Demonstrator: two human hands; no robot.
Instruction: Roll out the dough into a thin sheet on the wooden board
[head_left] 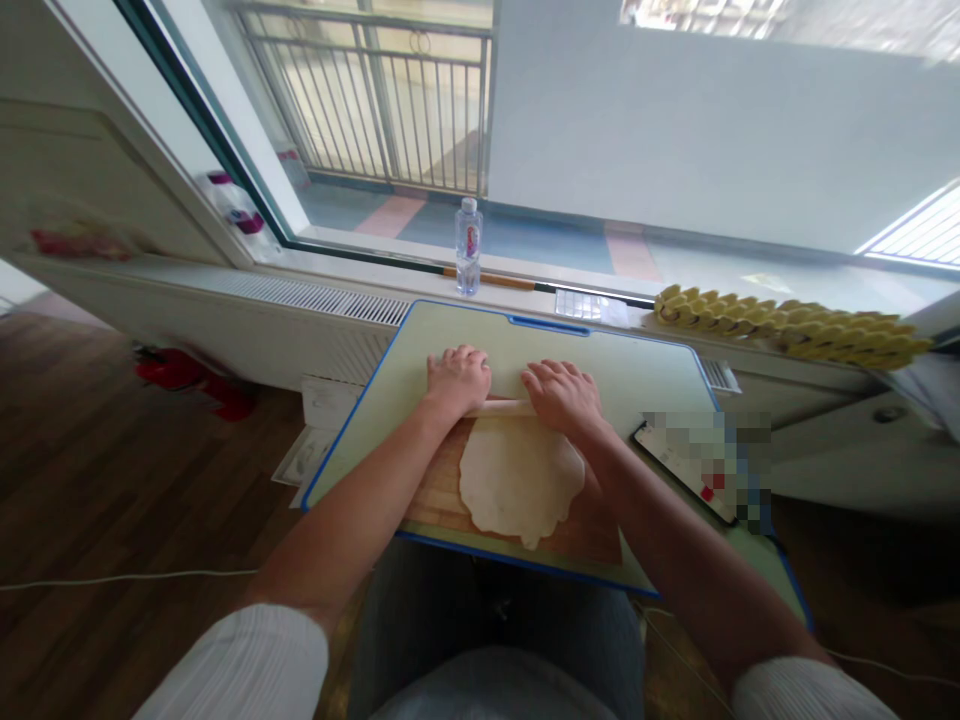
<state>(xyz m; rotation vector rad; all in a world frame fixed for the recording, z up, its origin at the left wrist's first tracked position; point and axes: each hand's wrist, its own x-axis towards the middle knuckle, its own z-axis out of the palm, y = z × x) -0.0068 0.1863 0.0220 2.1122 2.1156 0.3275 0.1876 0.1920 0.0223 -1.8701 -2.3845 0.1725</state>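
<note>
The flat dough sheet [520, 482] is lying on the wooden board [450, 500], and at its far edge the left hand [458, 378] and right hand [562, 396] are pressing palm-down, fingers loosely curled, on the rolling pin [501, 407].

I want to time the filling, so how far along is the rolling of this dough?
Done: the dough already lies as a thin, uneven round on the wooden board. In hand: the left hand and right hand press the rolling pin at the dough's far edge. Left: the outline is lumpy, with a tongue at the near edge, so some evening out probably remains.
</note>
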